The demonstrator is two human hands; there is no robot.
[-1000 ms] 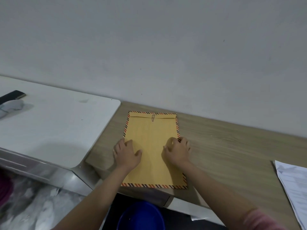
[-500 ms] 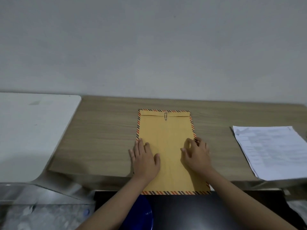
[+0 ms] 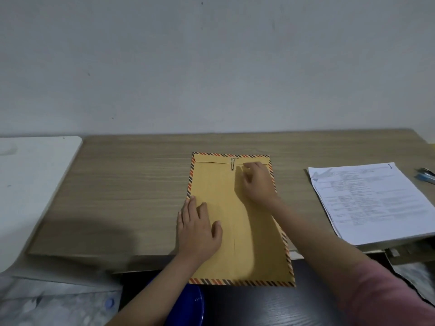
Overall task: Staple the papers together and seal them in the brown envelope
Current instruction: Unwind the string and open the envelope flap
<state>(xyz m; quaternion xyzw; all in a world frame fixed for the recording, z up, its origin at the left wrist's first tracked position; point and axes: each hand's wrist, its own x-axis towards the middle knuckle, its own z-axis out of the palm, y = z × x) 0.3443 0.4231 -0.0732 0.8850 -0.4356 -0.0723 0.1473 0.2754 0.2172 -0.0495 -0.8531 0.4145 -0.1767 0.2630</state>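
Nearest the camera, a blue round container (image 3: 188,307) sits below the bench edge, partly hidden by the left forearm, beside a dark wood-grain surface (image 3: 270,307). A pink sleeve (image 3: 386,295) covers the right arm at the near right.

The brown envelope (image 3: 237,222), bordered with orange and dark diagonal stripes, lies flat and lengthwise on the wooden bench (image 3: 131,184); its near end overhangs the bench's near edge and its flap end points toward the wall.

The left hand (image 3: 200,229) rests palm-down on the envelope's near-left part, its grip apart: fingers spread and flat, holding nothing, the outer fingers lying over the left striped border.

The right hand (image 3: 257,182) lies farther in, on the envelope's far-right part, fingers curled loosely with the fingertips (image 3: 248,166) at the flap line, just right of the metal clasp (image 3: 232,164). Whether this grip pinches the flap edge or only touches it cannot be told.

To the right, well apart from the envelope, the stack of printed papers (image 3: 374,203) lies on the bench, a dark mark at its far right corner. Beyond the stack, at the right frame edge, is a blue object (image 3: 424,175), too cropped to identify.

At the far left is a white surface (image 3: 30,184). A pale wall (image 3: 211,67) stands behind the bench.
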